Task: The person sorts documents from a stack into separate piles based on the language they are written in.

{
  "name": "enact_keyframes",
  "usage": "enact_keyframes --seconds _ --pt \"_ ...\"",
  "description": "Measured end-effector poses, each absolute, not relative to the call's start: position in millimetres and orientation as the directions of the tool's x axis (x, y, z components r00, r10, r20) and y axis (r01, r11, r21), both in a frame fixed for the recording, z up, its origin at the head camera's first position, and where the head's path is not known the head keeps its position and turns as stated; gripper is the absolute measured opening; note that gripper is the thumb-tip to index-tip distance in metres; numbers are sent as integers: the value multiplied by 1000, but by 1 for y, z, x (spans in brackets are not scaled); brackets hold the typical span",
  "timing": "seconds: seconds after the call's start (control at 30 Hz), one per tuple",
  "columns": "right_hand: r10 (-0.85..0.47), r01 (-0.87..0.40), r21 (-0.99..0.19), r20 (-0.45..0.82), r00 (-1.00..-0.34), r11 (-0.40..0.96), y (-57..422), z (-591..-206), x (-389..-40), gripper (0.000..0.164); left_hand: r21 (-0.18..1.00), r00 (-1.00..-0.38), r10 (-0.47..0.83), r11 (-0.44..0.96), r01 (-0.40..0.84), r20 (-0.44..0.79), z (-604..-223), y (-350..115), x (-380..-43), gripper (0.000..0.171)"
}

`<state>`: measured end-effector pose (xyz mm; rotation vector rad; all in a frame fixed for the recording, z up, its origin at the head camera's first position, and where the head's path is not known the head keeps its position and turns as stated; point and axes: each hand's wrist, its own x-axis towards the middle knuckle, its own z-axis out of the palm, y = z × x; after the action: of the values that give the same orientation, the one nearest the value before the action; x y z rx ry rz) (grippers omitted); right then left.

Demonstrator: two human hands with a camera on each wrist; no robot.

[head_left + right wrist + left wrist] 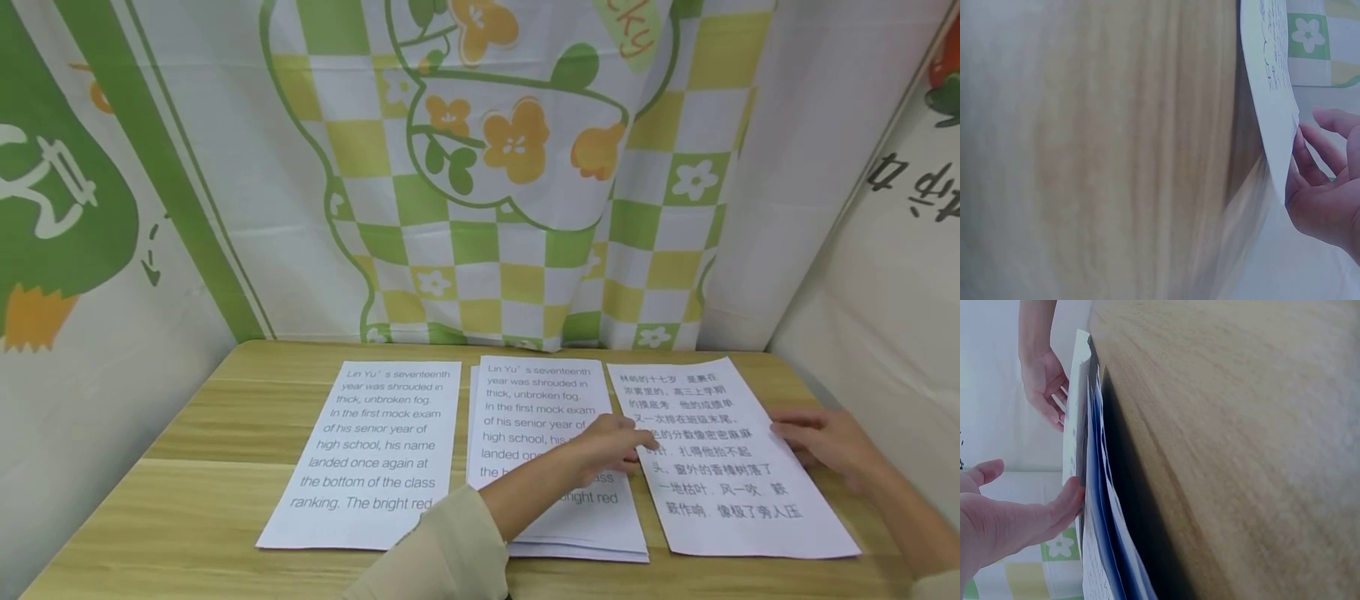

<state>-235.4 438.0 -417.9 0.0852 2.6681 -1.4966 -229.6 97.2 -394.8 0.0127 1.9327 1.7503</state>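
Note:
A white sheet printed with Chinese text (712, 475) lies at the right of the table between my two hands. My left hand (611, 446) reaches over the middle sheets, with its fingers at the left edge of the Chinese sheet. In the left wrist view its fingers (1063, 503) extend against that edge while the thumb stands apart. My right hand (821, 437) is at the opposite edge. The right wrist view shows its fingers (1310, 162) touching the sheet's edge, which bows up a little there, with one digit raised clear.
A stack of sheets with English text (562, 533) lies in the middle, partly covered by my left forearm. Another English sheet (367, 467) lies to its left. The wooden table (187, 492) is bounded by a patterned curtain (525, 250) behind and white cloth at both sides.

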Motion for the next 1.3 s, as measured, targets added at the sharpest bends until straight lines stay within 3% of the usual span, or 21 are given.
enact_keyframes --seconds 0.87,1.07,1.3 --pt "63 107 -709 -88 -994 697 431 -416 -238 45 928 -874 317 183 -324 -367 -399 97 -230 58" --pt "68 90 -658 -59 -996 748 411 -409 -239 52 943 -877 360 213 -256 -319 -399 87 -228 55" --pt "-26 -17 -683 -3 -1000 730 369 -399 -239 45 961 -874 427 237 -141 -233 -399 67 -229 48"
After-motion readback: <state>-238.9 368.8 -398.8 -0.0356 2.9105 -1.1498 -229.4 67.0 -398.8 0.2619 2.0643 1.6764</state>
